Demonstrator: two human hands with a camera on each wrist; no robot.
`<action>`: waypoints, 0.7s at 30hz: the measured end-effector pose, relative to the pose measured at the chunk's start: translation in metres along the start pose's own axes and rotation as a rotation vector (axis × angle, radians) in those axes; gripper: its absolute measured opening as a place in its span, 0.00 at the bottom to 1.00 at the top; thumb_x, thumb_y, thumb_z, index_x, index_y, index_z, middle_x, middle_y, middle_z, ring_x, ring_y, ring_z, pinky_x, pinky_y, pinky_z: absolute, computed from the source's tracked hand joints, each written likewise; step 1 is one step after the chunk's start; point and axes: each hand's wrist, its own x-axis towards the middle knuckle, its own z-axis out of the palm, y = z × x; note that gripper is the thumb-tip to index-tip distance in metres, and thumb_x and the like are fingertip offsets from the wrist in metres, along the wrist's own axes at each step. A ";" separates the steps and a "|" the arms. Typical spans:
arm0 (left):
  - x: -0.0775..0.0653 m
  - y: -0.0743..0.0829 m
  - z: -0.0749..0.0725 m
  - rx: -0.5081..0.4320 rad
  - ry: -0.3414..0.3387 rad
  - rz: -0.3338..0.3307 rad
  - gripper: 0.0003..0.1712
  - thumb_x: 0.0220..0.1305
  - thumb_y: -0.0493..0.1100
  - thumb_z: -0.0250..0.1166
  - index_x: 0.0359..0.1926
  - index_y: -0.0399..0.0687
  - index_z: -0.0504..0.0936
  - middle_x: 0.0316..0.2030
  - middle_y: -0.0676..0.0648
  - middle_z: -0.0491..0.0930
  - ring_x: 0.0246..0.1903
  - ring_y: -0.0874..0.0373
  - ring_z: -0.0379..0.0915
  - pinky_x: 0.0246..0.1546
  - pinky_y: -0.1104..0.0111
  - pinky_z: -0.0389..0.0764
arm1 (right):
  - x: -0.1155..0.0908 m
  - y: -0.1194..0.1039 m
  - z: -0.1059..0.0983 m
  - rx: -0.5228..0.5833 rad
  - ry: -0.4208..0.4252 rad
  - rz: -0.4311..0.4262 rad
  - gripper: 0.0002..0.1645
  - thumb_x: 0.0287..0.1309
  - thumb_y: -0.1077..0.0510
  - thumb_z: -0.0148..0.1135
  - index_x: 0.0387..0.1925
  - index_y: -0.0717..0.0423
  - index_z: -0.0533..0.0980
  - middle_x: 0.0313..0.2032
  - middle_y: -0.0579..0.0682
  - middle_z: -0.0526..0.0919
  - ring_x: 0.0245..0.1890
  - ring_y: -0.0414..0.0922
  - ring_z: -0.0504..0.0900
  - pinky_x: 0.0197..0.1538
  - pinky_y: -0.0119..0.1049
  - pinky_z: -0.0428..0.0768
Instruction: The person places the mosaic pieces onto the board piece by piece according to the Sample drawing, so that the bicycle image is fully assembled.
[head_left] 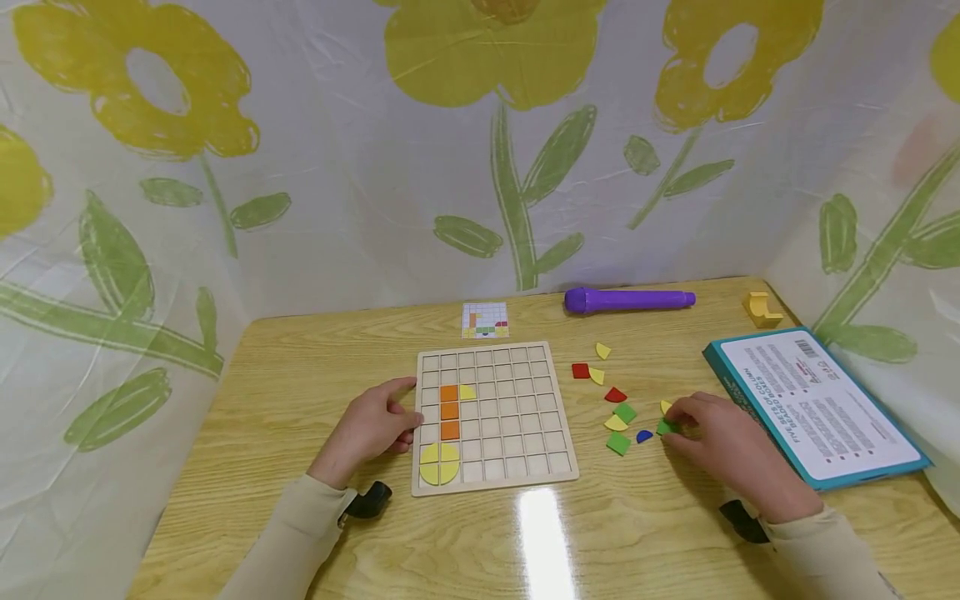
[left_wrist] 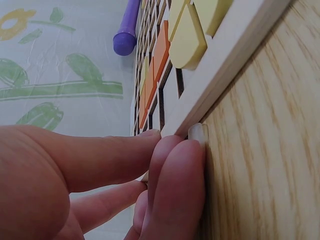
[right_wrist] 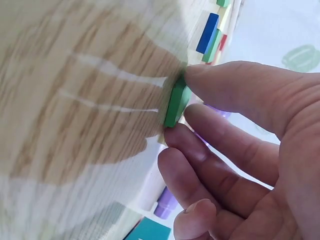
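Observation:
A square wooden grid board (head_left: 495, 485) lies on the table. Three orange squares (head_left: 449, 411) form a column in it, one yellow quarter-circle (head_left: 467, 392) sits beside the top one, and yellow quarters forming a circle (head_left: 429, 474) fill its lower left corner. My left hand (head_left: 371, 427) holds the board's left edge; in the left wrist view its fingertips are right at the pale rim (left_wrist: 220, 82). On the right, my right hand (head_left: 731, 450) has thumb and fingers about a green tile (right_wrist: 175, 102), low at the table. A yellow piece (head_left: 666, 407) shows by the fingertips.
Loose red (head_left: 581, 371), yellow (head_left: 603, 351), green (head_left: 618, 443) and blue (head_left: 644, 436) pieces are scattered right of the board. Behind it lies a pattern card (head_left: 485, 320). A purple microphone-shaped object (head_left: 637, 301), a yellow holder (head_left: 763, 310) and a teal-edged box (head_left: 817, 400) stand farther out.

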 end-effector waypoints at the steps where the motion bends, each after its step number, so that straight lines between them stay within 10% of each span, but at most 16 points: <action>1: 0.000 0.000 0.000 -0.004 -0.001 0.001 0.41 0.73 0.37 0.70 0.82 0.51 0.67 0.40 0.41 0.81 0.27 0.55 0.82 0.30 0.66 0.88 | 0.001 0.000 0.001 0.002 -0.003 0.000 0.11 0.62 0.54 0.79 0.43 0.53 0.87 0.38 0.46 0.86 0.39 0.44 0.82 0.44 0.46 0.84; 21: -0.001 0.002 0.000 0.005 0.005 -0.004 0.41 0.74 0.37 0.70 0.83 0.51 0.67 0.41 0.41 0.80 0.27 0.55 0.82 0.31 0.66 0.88 | 0.004 -0.008 -0.004 0.033 -0.016 -0.026 0.12 0.62 0.55 0.79 0.45 0.54 0.88 0.41 0.46 0.89 0.43 0.46 0.86 0.49 0.51 0.88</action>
